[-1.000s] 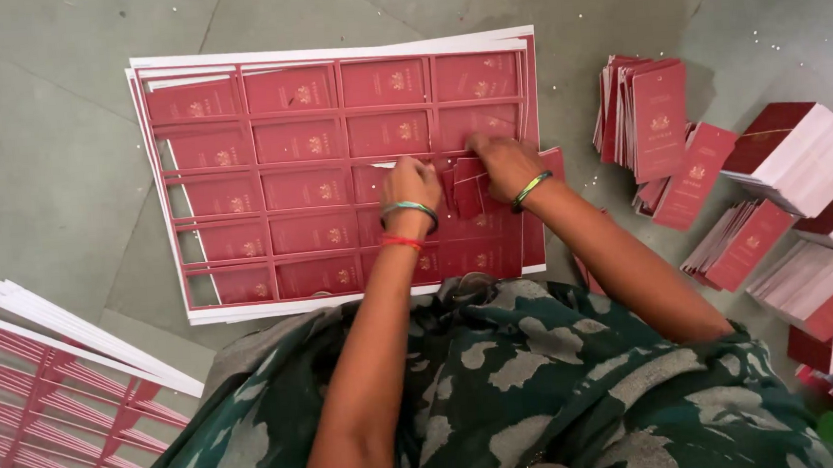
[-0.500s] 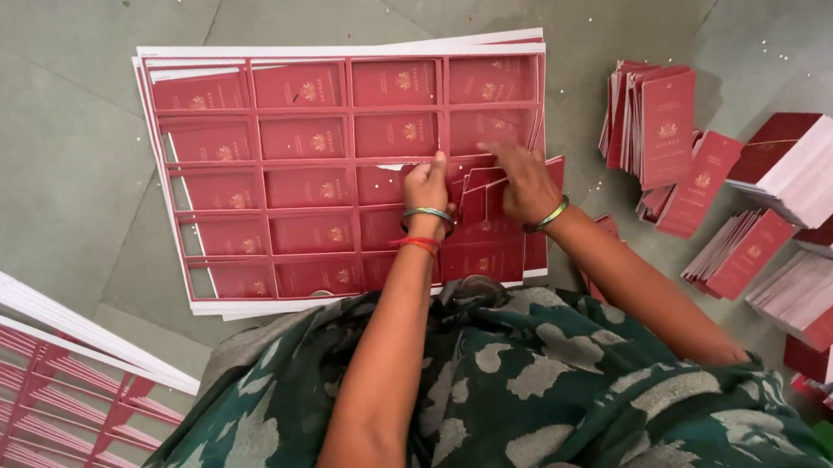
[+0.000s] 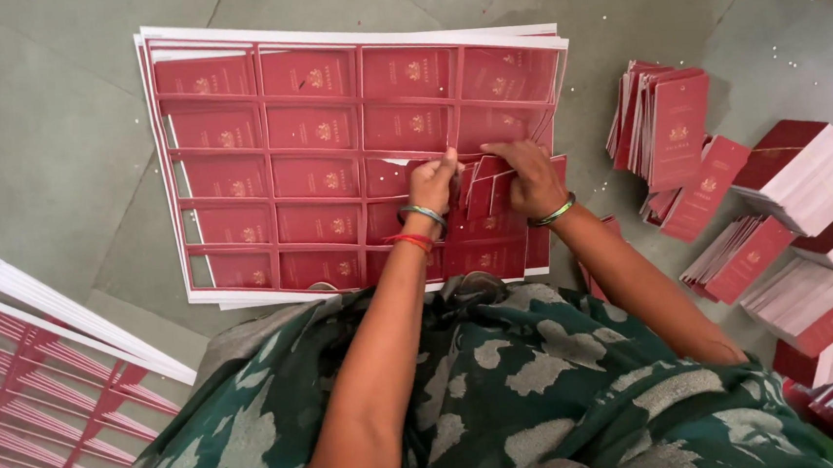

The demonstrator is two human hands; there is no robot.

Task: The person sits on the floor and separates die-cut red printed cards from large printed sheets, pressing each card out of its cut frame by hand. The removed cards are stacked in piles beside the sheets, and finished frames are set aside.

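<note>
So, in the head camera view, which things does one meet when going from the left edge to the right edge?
Stack of stripped frame sheets → printed red sheet stack → left hand → right hand → upright bundle of red cards → white-edged card stacks.

Bright even daylight, soft shadows, sharp focus
</note>
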